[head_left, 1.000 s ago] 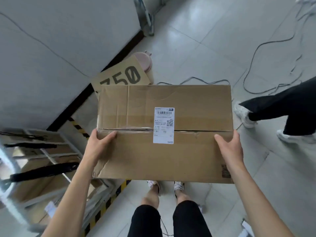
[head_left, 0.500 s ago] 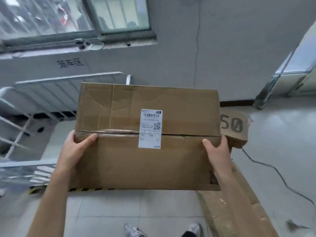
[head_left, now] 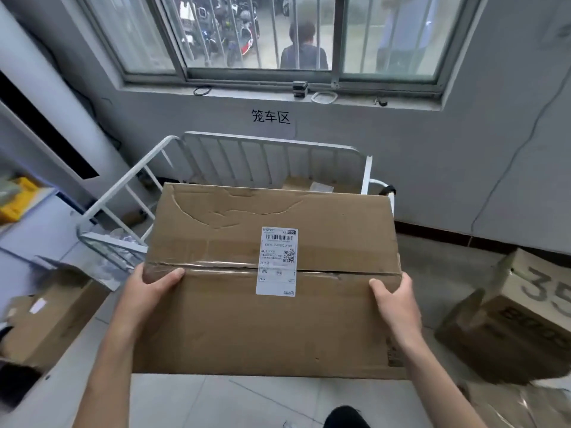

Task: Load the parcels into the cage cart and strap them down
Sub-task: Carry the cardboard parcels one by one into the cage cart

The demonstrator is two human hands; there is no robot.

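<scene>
One large cardboard parcel is held up in front of the person, off the floor and just short of the near side of the single white cage cart, whose barred back panel stands against the wall below the window. Both hands are clamped on it: the left hand grips the parcel's left edge and the right hand its right edge, each with the thumb laid on the top face near the taped seam; the fingers below are hidden. One white shipping label sits across that seam, near the middle of the top. Over the parcel's far edge a bit of one brown box shows inside the cart. Two more cardboard boxes lie on the floor: one open box at the left, one tilted box with printed numbers at the right
</scene>
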